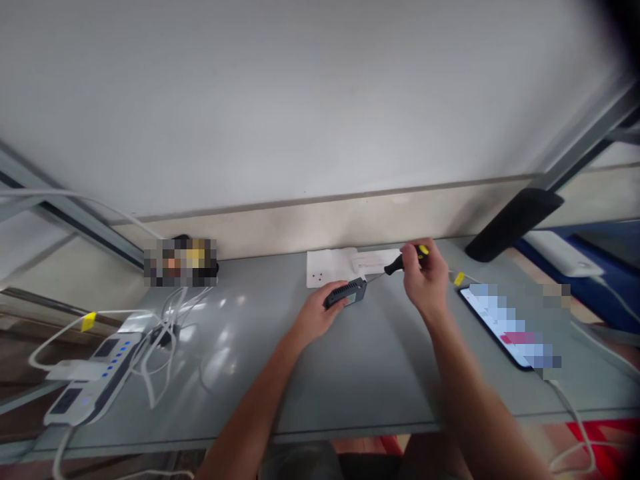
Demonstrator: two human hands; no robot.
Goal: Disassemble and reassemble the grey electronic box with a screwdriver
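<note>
My left hand (pixel 320 315) is closed around a small black box-shaped device (pixel 353 293) with slots along its edge and a pale label on its side. In my right hand (pixel 425 280) is a screwdriver (pixel 396 265) with a black and yellow handle. Its thin shaft points left and down to the right end of the device; whether the tip sits in a screw is too small to tell. Behind the device lies a white paper sheet (pixel 327 263) with several small dark dots on it, perhaps loose screws. A second printed paper (pixel 383 260) lies beside it.
A power strip (pixel 95 383) and tangled white cables (pixel 167 340) occupy the left of the grey table (pixel 350 380). To the right are a lit phone (pixel 495 327) with a cable and a black cylinder-like object (pixel 513 223). A wall (pixel 320 113) rises behind.
</note>
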